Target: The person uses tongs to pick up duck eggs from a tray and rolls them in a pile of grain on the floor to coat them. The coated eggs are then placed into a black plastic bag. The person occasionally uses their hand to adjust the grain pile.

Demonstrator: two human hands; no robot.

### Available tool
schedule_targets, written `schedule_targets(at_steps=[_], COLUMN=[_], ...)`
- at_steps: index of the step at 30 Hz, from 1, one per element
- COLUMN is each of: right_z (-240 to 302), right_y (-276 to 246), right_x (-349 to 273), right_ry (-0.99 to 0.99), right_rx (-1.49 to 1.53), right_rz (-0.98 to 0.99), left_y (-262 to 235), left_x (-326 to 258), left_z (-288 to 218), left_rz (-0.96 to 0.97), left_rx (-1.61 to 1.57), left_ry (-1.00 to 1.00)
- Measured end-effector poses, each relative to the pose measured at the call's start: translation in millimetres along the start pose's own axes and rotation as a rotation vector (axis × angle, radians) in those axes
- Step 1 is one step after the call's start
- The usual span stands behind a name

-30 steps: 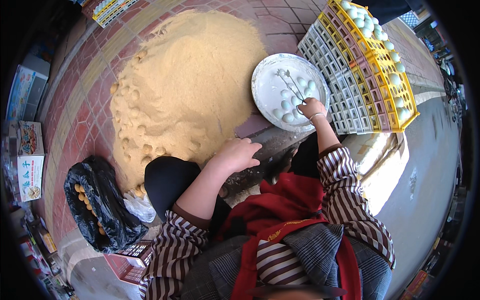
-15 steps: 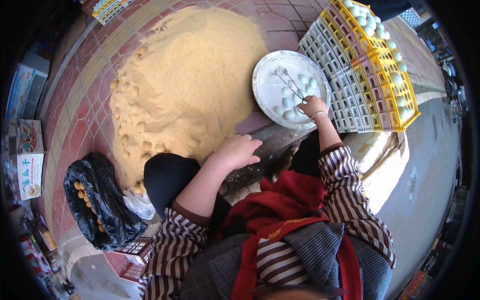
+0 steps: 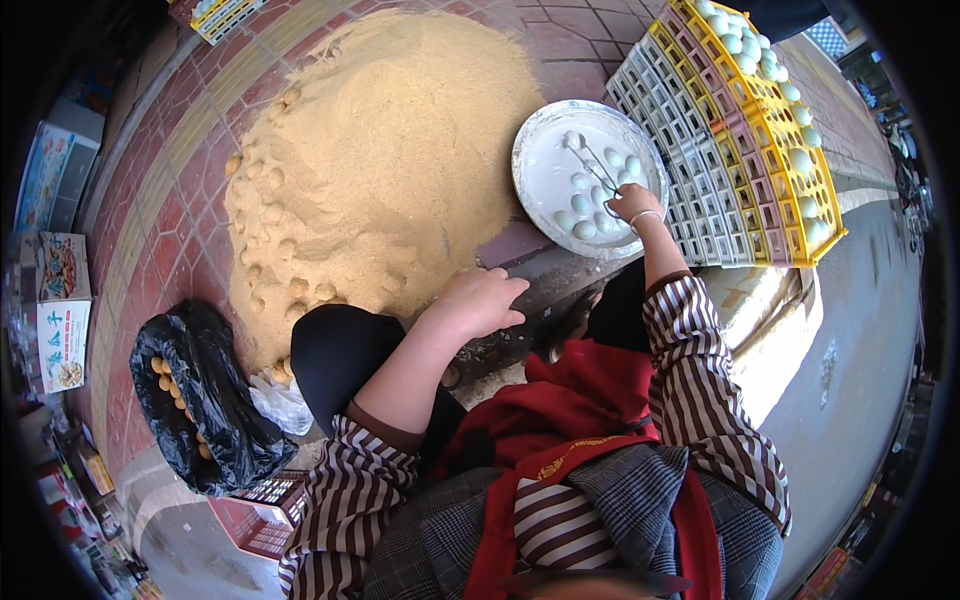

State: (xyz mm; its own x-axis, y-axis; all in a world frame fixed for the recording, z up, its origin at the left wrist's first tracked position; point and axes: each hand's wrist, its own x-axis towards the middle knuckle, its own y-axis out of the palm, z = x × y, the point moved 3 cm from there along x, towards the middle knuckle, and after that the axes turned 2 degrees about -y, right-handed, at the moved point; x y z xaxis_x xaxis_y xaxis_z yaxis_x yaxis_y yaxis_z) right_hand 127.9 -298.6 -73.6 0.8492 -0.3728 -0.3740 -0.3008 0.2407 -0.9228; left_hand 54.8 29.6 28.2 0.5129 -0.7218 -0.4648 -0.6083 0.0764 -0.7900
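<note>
White-coated basin (image 3: 520,178): pale blue-green eggs (image 3: 585,230) lying in whitish paste, more toward the right side. Right hand (image 3: 633,203) closed around metal tongs (image 3: 609,186), whose tips reach a pale egg toward the basin's far side. Left hand (image 3: 485,303) holds nothing, fingers loosely curled, near the tan mound (image 3: 410,130). Stacked egg trays (image 3: 690,130) beside basin; topmost yellow one partly filled with eggs. Black plastic bag (image 3: 235,430) contains brown-coated balls (image 3: 176,395). Versus one second ago: tong tips closer together; left hand's pose about the same.
</note>
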Motion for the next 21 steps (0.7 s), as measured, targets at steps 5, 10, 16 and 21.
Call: schedule_targets(at_steps=[5, 10, 16, 21], right_z=[-6.8, -26.7, -54.3, -74.8], right_y=[4.8, -2.3, -17.8, -14.4], right_x=[4.9, -13.3, -42.8, -46.4], right_ry=[-0.026, -0.024, -0.06, -0.031], right_rx=[0.111, 0.303, 0.33, 0.175], right_rz=[-0.05, -0.145, -0.185, -0.108], left_y=[-0.7, -2.4, -1.3, -1.2], left_x=[0.8, 1.3, 0.9, -0.7], left_z=[0.8, 0.3, -2.1, -1.8], left_rz=[0.031, 0.034, 0.025, 0.007], left_rx=[-0.003, -0.003, 0.006, -0.007], left_ry=[-0.016, -0.005, 0.016, 0.029])
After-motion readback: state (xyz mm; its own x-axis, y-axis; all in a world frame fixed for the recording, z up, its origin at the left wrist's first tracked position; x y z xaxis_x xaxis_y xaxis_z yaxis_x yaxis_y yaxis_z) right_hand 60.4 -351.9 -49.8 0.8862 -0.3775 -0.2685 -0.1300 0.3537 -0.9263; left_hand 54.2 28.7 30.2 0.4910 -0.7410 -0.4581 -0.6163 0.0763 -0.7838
